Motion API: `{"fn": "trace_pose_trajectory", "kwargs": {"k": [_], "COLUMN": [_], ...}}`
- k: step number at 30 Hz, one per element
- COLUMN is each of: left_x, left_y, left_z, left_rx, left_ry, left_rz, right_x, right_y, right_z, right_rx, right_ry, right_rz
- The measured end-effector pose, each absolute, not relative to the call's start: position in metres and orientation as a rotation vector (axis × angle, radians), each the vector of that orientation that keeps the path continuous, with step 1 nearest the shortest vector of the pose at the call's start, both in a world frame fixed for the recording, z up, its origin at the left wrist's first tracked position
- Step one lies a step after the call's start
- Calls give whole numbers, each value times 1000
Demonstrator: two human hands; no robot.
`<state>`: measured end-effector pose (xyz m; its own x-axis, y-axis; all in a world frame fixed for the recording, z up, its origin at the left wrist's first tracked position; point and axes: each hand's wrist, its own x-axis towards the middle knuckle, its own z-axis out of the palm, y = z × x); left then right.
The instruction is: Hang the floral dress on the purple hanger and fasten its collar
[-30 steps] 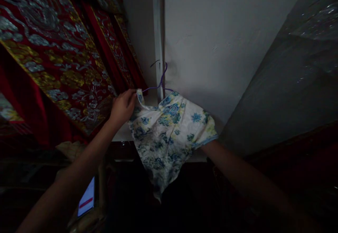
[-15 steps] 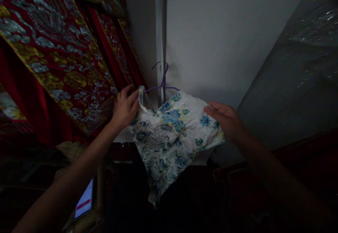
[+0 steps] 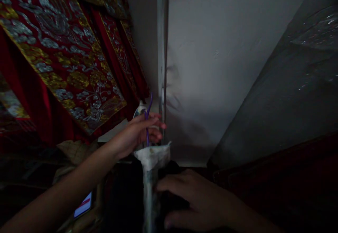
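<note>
A white garment with blue and green flowers (image 3: 153, 159) hangs edge-on and blurred below a purple clothes hanger (image 3: 147, 134). My left hand (image 3: 139, 131) is around the upper part of the hanger, its fingers loosely bent and reaching past it to the right. Part of the collar shows behind that hand. Lower right of it, my right hand (image 3: 195, 197) is beside the garment's hanging cloth, thumb and fingers apart, with nothing visible in it. Whether its fingertips touch the cloth I cannot tell.
Red embroidered cloth with gold and silver patterns (image 3: 79, 74) hangs at left. A narrow upright metal strip (image 3: 161, 50) runs down the pale panel (image 3: 211, 50). Clear plastic (image 3: 317, 50) covers something at right. A lit phone (image 3: 83, 205) lies lower left.
The garment and hanger have come down from the metal strip and turned edge-on. My left hand has moved right to the hanger. My right hand has let go of the sleeve and dropped lower left.
</note>
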<state>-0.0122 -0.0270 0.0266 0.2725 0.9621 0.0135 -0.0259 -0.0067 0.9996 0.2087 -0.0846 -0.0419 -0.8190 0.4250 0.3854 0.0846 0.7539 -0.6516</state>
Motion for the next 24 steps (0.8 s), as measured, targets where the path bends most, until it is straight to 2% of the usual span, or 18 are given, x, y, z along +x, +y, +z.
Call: {"fn": "trace_pose_trajectory", "kwargs": {"k": [2,7,10,13,15,18,21,24], "left_x": [-23,-54,-69,-89,-101,-110,-102,-82], "left_y": [-41,-70,-67,-45,-28,-15,-18,-18], "left_z": [25,50,57,47,36,26,17,-3], "left_rx": [1361,1739,1807,1866,1974,2234,2411,2486], "left_ry": [1013,1101,1190,1297,1365,1492,1567,1486], "left_rz": [830,420,466,617,859,1350,1754,1641], "right_x": [208,225,228,229,230,230,229,228], "right_y": [-63,10,25,22,24,46,81,104], "right_z": [-40,-47,-61,-72,-70,-48,-9,23], "right_rx": [-388,-770,-807,-850,-888,-861,-761,-661], "right_ry": [-2359,-1895,-1929,-1762,-1482,-1143,-1032,-981], "right_rz": [789,432,762,1263,1392,1301,1158,1026]}}
